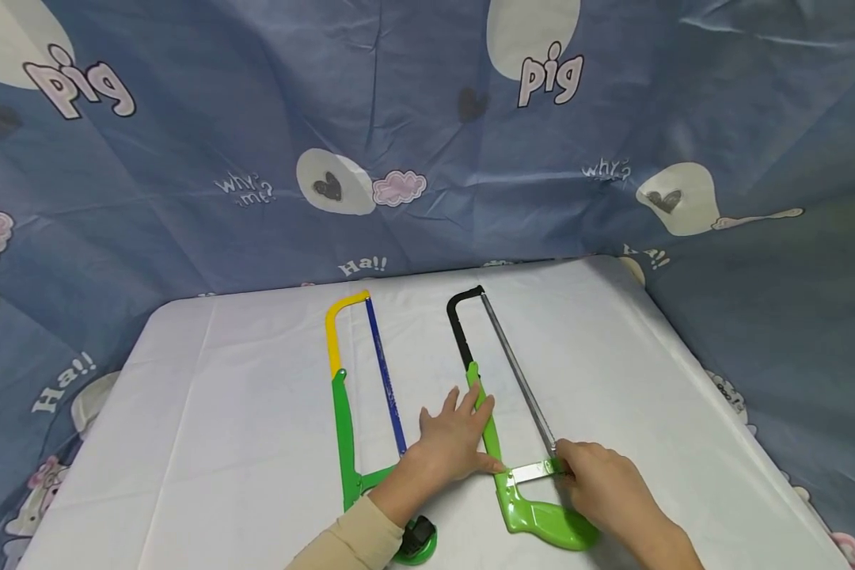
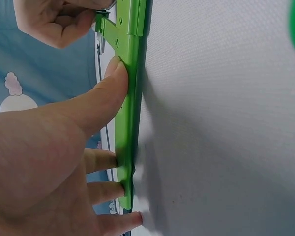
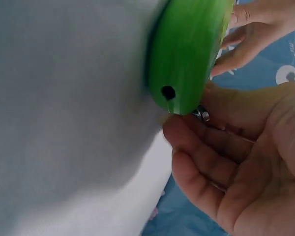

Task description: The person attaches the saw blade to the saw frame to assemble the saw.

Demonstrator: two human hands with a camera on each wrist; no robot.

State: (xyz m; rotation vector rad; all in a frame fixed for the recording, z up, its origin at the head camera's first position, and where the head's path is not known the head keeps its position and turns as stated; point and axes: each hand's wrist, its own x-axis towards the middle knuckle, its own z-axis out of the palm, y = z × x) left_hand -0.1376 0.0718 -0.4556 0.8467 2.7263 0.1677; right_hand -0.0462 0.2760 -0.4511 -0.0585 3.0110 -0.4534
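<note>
My left hand lies flat, fingers straight, pressing the black-and-green hacksaw onto the surface; my right hand pinches its near blade end.

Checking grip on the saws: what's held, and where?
Left hand presses flat on the black-framed hacksaw's green frame; right hand fingers its blade end beside the handle.

The left hand is laid flat, fingers spread, on the saw frame; the right hand is curled round its handle end.

Head looks down; wrist views press close, sharing the green hacksaw.
</note>
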